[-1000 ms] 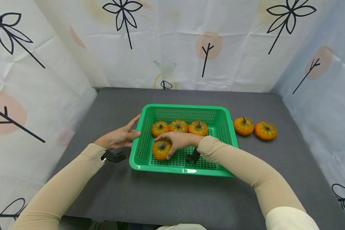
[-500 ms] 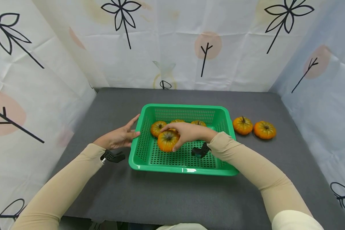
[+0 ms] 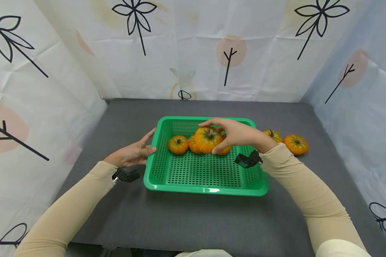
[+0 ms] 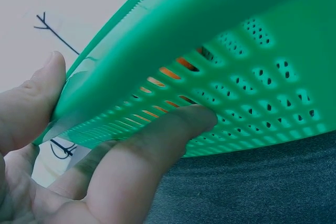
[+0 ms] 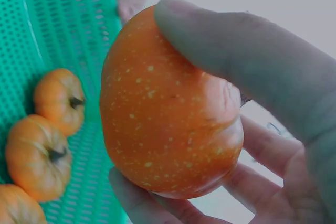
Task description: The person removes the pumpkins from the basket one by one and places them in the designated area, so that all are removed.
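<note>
A small orange pumpkin (image 3: 208,140) is in the grip of my right hand (image 3: 236,135), above the green plastic basket (image 3: 206,191). The right wrist view shows thumb and fingers around the held pumpkin (image 5: 168,108). Beneath it, a row of pumpkins lies along the basket's far side; the leftmost pumpkin (image 3: 178,144) shows whole, while the held one partly covers the others. My left hand (image 3: 132,152) holds the basket's left side. In the left wrist view, its thumb (image 4: 44,85) is at the rim and a finger (image 4: 157,142) lies against the slotted wall.
Right of the basket, two more pumpkins sit on the grey table (image 3: 193,221); one pumpkin (image 3: 296,144) shows fully, the other pumpkin (image 3: 272,135) is partly behind my right arm. Printed white cloth (image 3: 193,53) encloses the table's back and sides.
My right hand has lifted a pumpkin from the basket's near left floor and carried it up and to the right, over the row. The left hand stays at the basket.
</note>
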A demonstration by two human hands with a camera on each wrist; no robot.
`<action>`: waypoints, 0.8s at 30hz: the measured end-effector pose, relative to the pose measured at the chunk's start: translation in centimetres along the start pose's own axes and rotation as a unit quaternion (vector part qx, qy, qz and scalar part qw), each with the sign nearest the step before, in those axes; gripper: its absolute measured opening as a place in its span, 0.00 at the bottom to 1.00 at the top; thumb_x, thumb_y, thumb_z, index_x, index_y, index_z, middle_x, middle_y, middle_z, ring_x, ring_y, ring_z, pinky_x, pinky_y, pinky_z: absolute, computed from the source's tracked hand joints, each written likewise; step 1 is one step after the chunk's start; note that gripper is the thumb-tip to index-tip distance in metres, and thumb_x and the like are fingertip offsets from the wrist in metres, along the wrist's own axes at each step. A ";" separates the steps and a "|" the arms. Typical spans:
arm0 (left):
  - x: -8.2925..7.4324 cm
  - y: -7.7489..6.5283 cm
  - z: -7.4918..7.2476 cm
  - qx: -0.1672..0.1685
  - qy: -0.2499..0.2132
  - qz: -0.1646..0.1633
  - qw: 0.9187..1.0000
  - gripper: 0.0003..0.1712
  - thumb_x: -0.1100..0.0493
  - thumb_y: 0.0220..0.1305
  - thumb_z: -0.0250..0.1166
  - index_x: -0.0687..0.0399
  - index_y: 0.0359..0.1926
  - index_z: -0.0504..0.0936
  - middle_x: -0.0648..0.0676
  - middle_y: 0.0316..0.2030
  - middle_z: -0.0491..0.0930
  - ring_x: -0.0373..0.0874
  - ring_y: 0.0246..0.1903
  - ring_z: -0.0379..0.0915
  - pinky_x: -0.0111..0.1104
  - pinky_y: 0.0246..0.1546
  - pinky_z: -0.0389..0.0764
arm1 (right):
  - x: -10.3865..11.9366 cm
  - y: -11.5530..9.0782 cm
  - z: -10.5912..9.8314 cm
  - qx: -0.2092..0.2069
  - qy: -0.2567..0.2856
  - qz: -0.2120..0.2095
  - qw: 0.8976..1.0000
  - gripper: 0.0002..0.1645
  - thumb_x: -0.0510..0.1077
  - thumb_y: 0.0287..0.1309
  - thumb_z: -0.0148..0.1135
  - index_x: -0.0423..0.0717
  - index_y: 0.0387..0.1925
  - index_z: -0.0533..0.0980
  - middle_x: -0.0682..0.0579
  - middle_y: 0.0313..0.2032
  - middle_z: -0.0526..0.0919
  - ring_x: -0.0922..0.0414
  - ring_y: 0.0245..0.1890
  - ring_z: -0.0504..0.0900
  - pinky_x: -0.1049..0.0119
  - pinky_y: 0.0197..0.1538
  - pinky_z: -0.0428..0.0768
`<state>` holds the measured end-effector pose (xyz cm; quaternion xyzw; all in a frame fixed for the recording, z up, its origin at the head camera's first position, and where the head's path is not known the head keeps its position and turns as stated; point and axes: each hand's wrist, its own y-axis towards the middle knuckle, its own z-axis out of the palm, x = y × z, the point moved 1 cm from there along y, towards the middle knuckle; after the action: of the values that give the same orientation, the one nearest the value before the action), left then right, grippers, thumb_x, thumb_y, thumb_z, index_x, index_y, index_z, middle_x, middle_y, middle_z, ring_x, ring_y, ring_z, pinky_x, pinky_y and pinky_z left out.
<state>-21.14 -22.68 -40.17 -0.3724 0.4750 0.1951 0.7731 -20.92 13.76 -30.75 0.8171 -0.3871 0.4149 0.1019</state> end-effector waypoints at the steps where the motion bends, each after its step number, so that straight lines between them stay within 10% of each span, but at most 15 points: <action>1: 0.0 0.0 0.0 -0.001 0.000 -0.001 1.000 0.53 0.65 0.73 0.52 0.17 0.72 0.25 0.68 0.74 0.44 0.56 0.57 0.74 0.57 0.55 0.76 | 0.0 -0.4 -0.4 -0.006 0.004 0.003 1.000 0.48 0.45 0.44 0.79 0.62 0.67 0.66 0.58 0.69 0.63 0.48 0.59 0.71 0.59 0.50 0.82; 11: 0.0 0.0 -0.1 0.008 -0.015 0.003 1.000 0.51 0.66 0.74 0.50 0.14 0.72 0.29 0.68 0.73 0.44 0.57 0.56 0.76 0.54 0.54 0.77 | -0.6 -3.7 -3.6 -0.094 0.021 0.002 0.995 0.45 0.43 0.48 0.77 0.59 0.67 0.66 0.57 0.68 0.64 0.46 0.61 0.70 0.51 0.55 0.80; 24: 0.1 0.0 -0.2 0.011 -0.017 0.006 1.000 0.51 0.67 0.74 0.49 0.18 0.73 0.27 0.68 0.74 0.42 0.57 0.56 0.76 0.55 0.53 0.78 | -2.3 -8.8 -6.4 -0.179 0.006 0.105 0.978 0.48 0.48 0.51 0.75 0.65 0.70 0.62 0.55 0.72 0.57 0.38 0.68 0.62 0.60 0.52 0.80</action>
<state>-21.21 -22.84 -40.30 -0.3573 0.4665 0.2008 0.7838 -19.24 24.10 -27.03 0.7378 -0.5383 0.3521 0.2049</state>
